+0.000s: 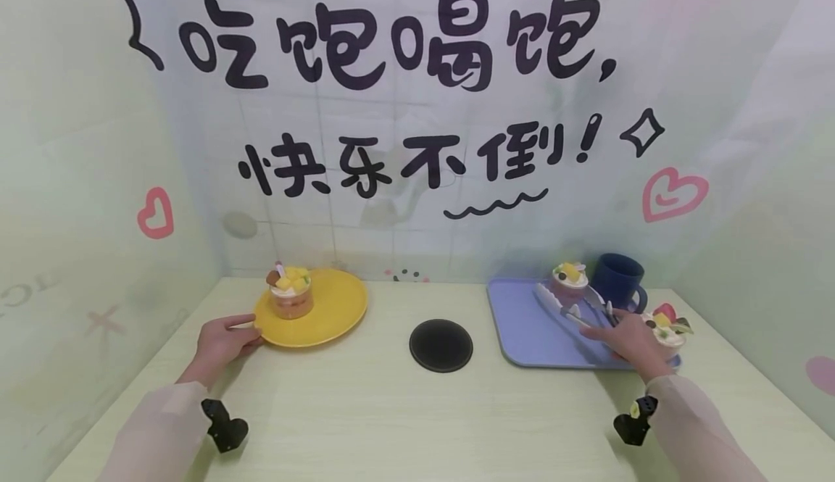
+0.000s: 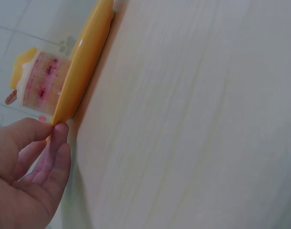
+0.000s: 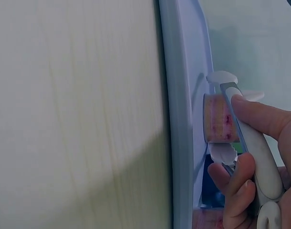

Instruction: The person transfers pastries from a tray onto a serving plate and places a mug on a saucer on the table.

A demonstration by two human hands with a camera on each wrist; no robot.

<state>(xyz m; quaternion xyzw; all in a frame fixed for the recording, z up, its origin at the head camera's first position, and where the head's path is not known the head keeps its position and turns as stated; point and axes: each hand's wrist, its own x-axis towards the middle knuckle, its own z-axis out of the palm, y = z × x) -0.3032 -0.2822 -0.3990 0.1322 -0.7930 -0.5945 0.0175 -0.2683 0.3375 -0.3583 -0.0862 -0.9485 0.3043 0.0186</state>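
A round yellow plate [image 1: 342, 308] lies at the left, bearing a clear dessert cup [image 1: 291, 304] topped with yellow fruit chunks. My left hand [image 1: 222, 343] pinches the plate's near-left rim between thumb and fingers. On the right, my right hand [image 1: 629, 341] holds a pair of tongs [image 3: 255, 152] by the handles, thumb on one arm and fingers on the other. The spread tong tips stand on either side of a fruit-topped dessert cup [image 1: 570, 291] over the blue tray [image 1: 528, 333]. Whether the tips touch that cup, I cannot tell.
A dark blue mug [image 1: 616, 279] stands at the tray's back right. Another dessert cup [image 1: 667, 338] with red fruit sits at the tray's right end, partly behind my right hand. Between plate and tray lies a round black disc [image 1: 441, 346]. Printed walls enclose the table.
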